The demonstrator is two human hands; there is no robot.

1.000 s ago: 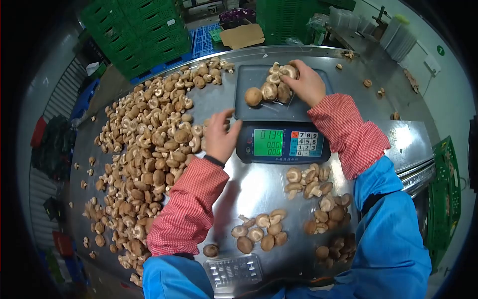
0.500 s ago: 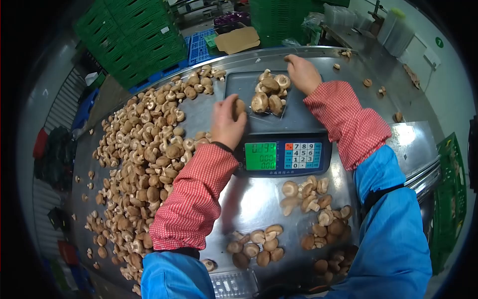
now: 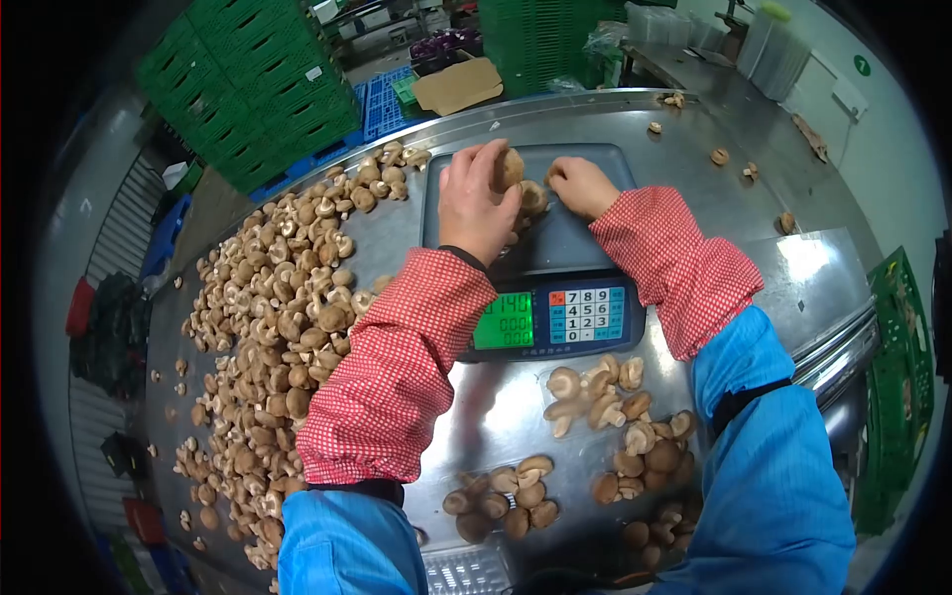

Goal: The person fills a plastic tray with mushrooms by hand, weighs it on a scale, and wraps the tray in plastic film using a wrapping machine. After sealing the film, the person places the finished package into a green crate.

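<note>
My left hand (image 3: 478,203) is over the left part of the scale's grey tray (image 3: 585,243), its fingers curled around a brown shiitake mushroom (image 3: 510,170). More mushrooms (image 3: 534,198) lie on the tray just beyond it, partly hidden by that hand. From the right, my right hand (image 3: 585,188) reaches in with its fingers pinched at the edge of a mushroom beside the pile. In front of the tray, the scale's panel (image 3: 587,315) shows green digits, the top row reading about 0.140.
A large heap of shiitake mushrooms (image 3: 268,347) covers the left of the metal table (image 3: 476,416). Small mushroom groups sit in front of the scale, including one group (image 3: 506,496) near my left sleeve. Green crates (image 3: 248,89) stand behind the table; loose mushrooms (image 3: 720,157) dot its right side.
My left hand has moved up and right over the mushroom pile, carrying a mushroom. My right hand has come down and inward to the pile. The view has shifted slightly.
</note>
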